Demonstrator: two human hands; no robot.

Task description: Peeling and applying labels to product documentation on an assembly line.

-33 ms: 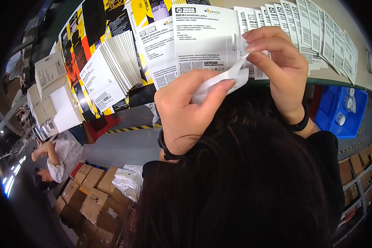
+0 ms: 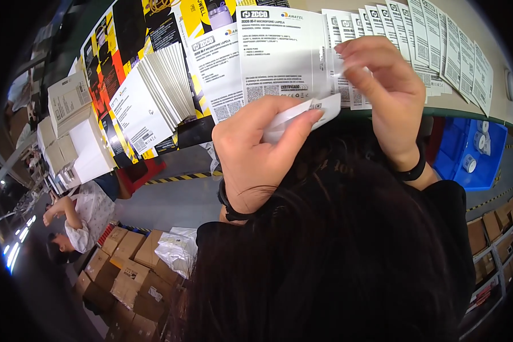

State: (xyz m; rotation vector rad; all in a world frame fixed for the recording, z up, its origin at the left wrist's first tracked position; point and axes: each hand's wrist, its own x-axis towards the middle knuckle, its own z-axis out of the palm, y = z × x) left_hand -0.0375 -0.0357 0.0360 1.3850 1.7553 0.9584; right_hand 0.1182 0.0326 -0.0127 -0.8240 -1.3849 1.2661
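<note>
My left hand (image 2: 262, 148) is closed on a small white printed packet (image 2: 305, 118), gripped between thumb and fingers above the table's near edge. Just to its right, my right hand (image 2: 385, 85) is raised with thumb and fingertips drawn together. A pale, filmy bit shows by those fingertips, too blurred to name. Behind my hands lies a larger white printed sleeve (image 2: 282, 51) with black text and square codes. A second white sleeve (image 2: 214, 68) sits partly beneath it on the left.
Overlapping white printed pieces (image 2: 422, 34) fan out on the right; another fanned stack (image 2: 159, 91) lies left on yellow-and-black printed board (image 2: 100, 85). A blue bin (image 2: 490, 154) with white rolls stands below right. Cardboard boxes (image 2: 128, 273) and another person (image 2: 88, 214) are at left.
My right fingertips have come away from the white packet, leaving a small gap. The packet's raised edge has dropped a little; my left hand has hardly moved.
</note>
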